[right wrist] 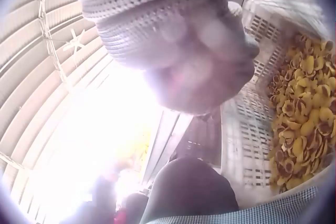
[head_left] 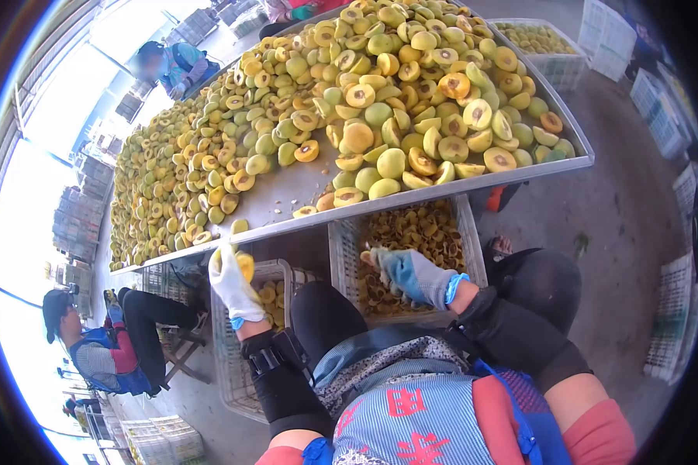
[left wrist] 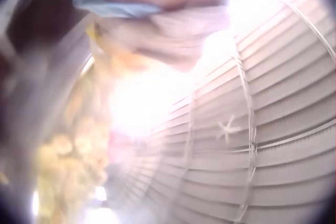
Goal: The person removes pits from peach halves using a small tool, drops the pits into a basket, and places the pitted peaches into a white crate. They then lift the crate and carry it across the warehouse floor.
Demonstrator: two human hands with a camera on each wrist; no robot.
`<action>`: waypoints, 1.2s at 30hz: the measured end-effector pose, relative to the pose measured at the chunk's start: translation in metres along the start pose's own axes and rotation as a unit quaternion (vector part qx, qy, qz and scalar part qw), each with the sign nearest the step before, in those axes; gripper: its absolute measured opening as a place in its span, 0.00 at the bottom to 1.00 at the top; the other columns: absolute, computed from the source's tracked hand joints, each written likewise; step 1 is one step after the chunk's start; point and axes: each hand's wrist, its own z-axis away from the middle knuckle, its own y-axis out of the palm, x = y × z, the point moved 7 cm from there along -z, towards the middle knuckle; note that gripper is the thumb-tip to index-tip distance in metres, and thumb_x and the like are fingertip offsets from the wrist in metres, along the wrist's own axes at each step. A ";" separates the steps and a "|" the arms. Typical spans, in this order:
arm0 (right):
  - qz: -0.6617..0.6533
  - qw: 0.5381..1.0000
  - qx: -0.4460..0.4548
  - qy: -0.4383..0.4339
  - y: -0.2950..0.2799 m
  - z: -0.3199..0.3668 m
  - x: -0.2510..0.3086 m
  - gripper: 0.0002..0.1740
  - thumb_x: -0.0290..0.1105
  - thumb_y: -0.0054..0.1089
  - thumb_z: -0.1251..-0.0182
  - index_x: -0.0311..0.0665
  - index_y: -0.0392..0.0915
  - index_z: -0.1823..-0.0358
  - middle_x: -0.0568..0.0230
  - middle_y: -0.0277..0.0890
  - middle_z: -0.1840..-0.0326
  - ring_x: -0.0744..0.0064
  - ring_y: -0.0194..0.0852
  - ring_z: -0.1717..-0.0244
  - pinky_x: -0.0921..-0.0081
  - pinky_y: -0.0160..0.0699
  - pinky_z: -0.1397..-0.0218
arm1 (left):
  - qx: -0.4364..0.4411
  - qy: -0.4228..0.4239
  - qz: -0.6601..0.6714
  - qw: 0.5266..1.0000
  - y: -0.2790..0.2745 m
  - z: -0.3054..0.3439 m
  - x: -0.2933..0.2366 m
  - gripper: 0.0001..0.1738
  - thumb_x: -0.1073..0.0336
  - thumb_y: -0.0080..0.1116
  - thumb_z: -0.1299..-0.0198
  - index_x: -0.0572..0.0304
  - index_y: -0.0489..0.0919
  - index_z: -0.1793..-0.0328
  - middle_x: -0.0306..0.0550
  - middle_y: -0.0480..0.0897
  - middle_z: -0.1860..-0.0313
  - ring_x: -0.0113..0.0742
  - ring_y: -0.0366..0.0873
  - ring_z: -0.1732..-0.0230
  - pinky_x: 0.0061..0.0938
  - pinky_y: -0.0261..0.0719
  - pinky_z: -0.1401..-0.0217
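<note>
In the head view, the left hand (head_left: pixel 236 287), in a white glove, is at the near edge of the metal table (head_left: pixel 287 226). It holds a yellow fruit piece (head_left: pixel 245 265) against the palm side. A greenish fruit piece (head_left: pixel 240 225) lies at its fingertips; whether they grip it is unclear. The right hand (head_left: pixel 417 277), in a blue-grey glove, is over a crate (head_left: pixel 473 240) of hollow fruit pieces (head_left: pixel 423 225). Its fingers are curled, with brownish tips; whether they pinch something cannot be told. Glare and blur hide the left fingers in the left wrist view.
Halved fruit (head_left: pixel 361 95) is heaped across the table. A second crate (head_left: pixel 285 271) with fruit pieces stands below the left hand. Knees flank the crate of hollow pieces. One person (head_left: pixel 101 349) sits at the left; another (head_left: pixel 180 68) is beyond the table. Stacked crates (head_left: pixel 669 318) stand at the right.
</note>
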 end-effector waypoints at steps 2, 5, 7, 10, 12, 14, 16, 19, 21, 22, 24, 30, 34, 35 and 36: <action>-0.053 0.993 -0.076 -0.075 -0.005 -0.035 -0.039 0.21 0.43 0.49 0.18 0.34 0.84 0.49 0.70 0.79 0.69 0.82 0.72 0.68 0.78 0.76 0.64 | -0.117 0.118 -0.257 0.952 -0.004 0.014 -0.028 0.16 0.64 0.66 0.35 0.66 0.82 0.45 0.48 0.83 0.53 0.31 0.80 0.56 0.27 0.82 0.53; 0.012 0.956 -0.183 -0.229 -0.011 -0.022 -0.011 0.27 0.51 0.53 0.22 0.29 0.81 0.56 0.43 0.82 0.68 0.52 0.80 0.66 0.62 0.78 0.57 | 0.008 0.282 -0.258 0.924 0.082 0.028 -0.059 0.17 0.63 0.66 0.36 0.69 0.83 0.47 0.50 0.84 0.56 0.34 0.81 0.55 0.31 0.80 0.47; 0.027 0.966 -0.167 -0.195 -0.017 -0.011 0.009 0.26 0.51 0.53 0.23 0.30 0.80 0.54 0.34 0.81 0.61 0.39 0.82 0.58 0.58 0.78 0.53 | 0.156 0.194 -0.184 0.951 0.156 0.018 -0.039 0.22 0.58 0.67 0.37 0.69 0.82 0.44 0.56 0.85 0.50 0.42 0.82 0.50 0.34 0.77 0.41; 0.071 0.959 -0.193 -0.196 -0.030 -0.006 0.022 0.24 0.48 0.53 0.22 0.31 0.80 0.53 0.41 0.82 0.64 0.49 0.79 0.58 0.60 0.78 0.55 | 0.200 0.361 -0.351 0.840 0.262 -0.001 -0.031 0.33 0.44 0.64 0.38 0.65 0.80 0.39 0.62 0.82 0.44 0.55 0.80 0.43 0.40 0.76 0.37; 0.085 0.951 -0.213 -0.205 -0.034 -0.004 0.025 0.19 0.42 0.56 0.21 0.30 0.80 0.54 0.54 0.83 0.68 0.76 0.75 0.66 0.68 0.76 0.60 | 0.258 0.354 -0.426 0.791 0.317 -0.013 -0.005 0.38 0.39 0.63 0.42 0.62 0.78 0.36 0.62 0.81 0.40 0.58 0.78 0.38 0.43 0.75 0.36; 0.129 0.948 -0.221 -0.192 -0.040 0.000 0.034 0.23 0.49 0.53 0.22 0.32 0.78 0.54 0.41 0.81 0.65 0.46 0.77 0.59 0.54 0.76 0.57 | 0.255 0.277 -0.581 0.722 0.347 0.020 -0.007 0.41 0.40 0.64 0.47 0.59 0.74 0.33 0.62 0.81 0.40 0.58 0.77 0.37 0.43 0.75 0.35; 0.158 0.943 -0.229 -0.181 -0.045 0.006 0.041 0.25 0.52 0.51 0.23 0.33 0.78 0.53 0.34 0.80 0.64 0.31 0.79 0.56 0.47 0.76 0.55 | 0.269 0.278 -0.570 0.725 0.350 0.018 -0.006 0.40 0.41 0.63 0.47 0.58 0.73 0.33 0.61 0.81 0.41 0.57 0.77 0.37 0.44 0.75 0.36; 0.138 0.936 -0.253 -0.203 -0.049 0.011 0.048 0.23 0.50 0.53 0.23 0.33 0.78 0.54 0.34 0.80 0.65 0.32 0.79 0.58 0.48 0.76 0.57 | 0.276 0.251 -0.415 0.830 0.322 -0.002 -0.007 0.33 0.48 0.68 0.47 0.59 0.77 0.40 0.56 0.84 0.46 0.52 0.82 0.45 0.39 0.80 0.44; 0.067 0.924 -0.271 -0.260 -0.052 0.007 0.047 0.22 0.48 0.54 0.23 0.33 0.78 0.55 0.35 0.80 0.66 0.34 0.80 0.61 0.51 0.76 0.60 | 0.282 0.133 -0.220 0.924 0.292 -0.019 0.000 0.24 0.57 0.72 0.42 0.60 0.80 0.43 0.48 0.86 0.51 0.40 0.85 0.50 0.32 0.85 0.54; 0.018 0.921 -0.270 -0.282 -0.053 0.002 0.046 0.22 0.48 0.54 0.23 0.32 0.78 0.55 0.35 0.80 0.66 0.35 0.80 0.62 0.53 0.76 0.60 | 0.302 0.046 -0.112 0.945 0.281 -0.004 -0.007 0.21 0.60 0.69 0.38 0.59 0.79 0.42 0.45 0.85 0.50 0.36 0.85 0.50 0.30 0.85 0.55; -0.081 0.907 -0.262 -0.319 -0.056 -0.010 0.047 0.22 0.47 0.54 0.22 0.31 0.78 0.56 0.36 0.80 0.68 0.38 0.80 0.65 0.57 0.76 0.62 | 0.359 -0.044 0.092 0.928 0.258 0.041 -0.029 0.19 0.62 0.64 0.32 0.59 0.78 0.38 0.46 0.84 0.48 0.35 0.84 0.50 0.29 0.86 0.51; -0.023 0.924 -0.238 -0.300 -0.031 -0.014 0.055 0.27 0.52 0.52 0.22 0.29 0.78 0.58 0.41 0.80 0.70 0.51 0.82 0.67 0.60 0.77 0.61 | 0.404 0.290 -0.136 0.857 0.232 0.133 -0.060 0.20 0.74 0.61 0.35 0.68 0.74 0.37 0.54 0.81 0.40 0.38 0.80 0.43 0.34 0.81 0.41; -0.005 0.933 -0.199 -0.300 -0.024 -0.002 0.061 0.30 0.56 0.50 0.22 0.29 0.79 0.51 0.41 0.82 0.67 0.54 0.85 0.63 0.61 0.79 0.58 | 0.397 -0.023 0.144 0.906 0.222 0.135 -0.028 0.23 0.57 0.49 0.24 0.68 0.74 0.34 0.51 0.82 0.43 0.37 0.80 0.46 0.32 0.81 0.43; -0.010 0.937 -0.184 -0.296 -0.022 0.002 0.063 0.31 0.56 0.50 0.22 0.29 0.79 0.50 0.41 0.83 0.66 0.51 0.86 0.62 0.61 0.79 0.57 | 0.371 0.098 0.035 0.923 0.218 0.136 -0.036 0.27 0.51 0.43 0.22 0.67 0.73 0.31 0.51 0.81 0.44 0.37 0.80 0.47 0.31 0.81 0.43; -0.017 0.939 -0.180 -0.293 -0.021 0.003 0.063 0.31 0.56 0.50 0.22 0.30 0.79 0.49 0.41 0.83 0.65 0.50 0.86 0.60 0.61 0.79 0.57 | 0.363 0.103 0.046 0.925 0.215 0.141 -0.037 0.26 0.53 0.43 0.22 0.67 0.73 0.31 0.52 0.81 0.45 0.38 0.80 0.50 0.30 0.81 0.47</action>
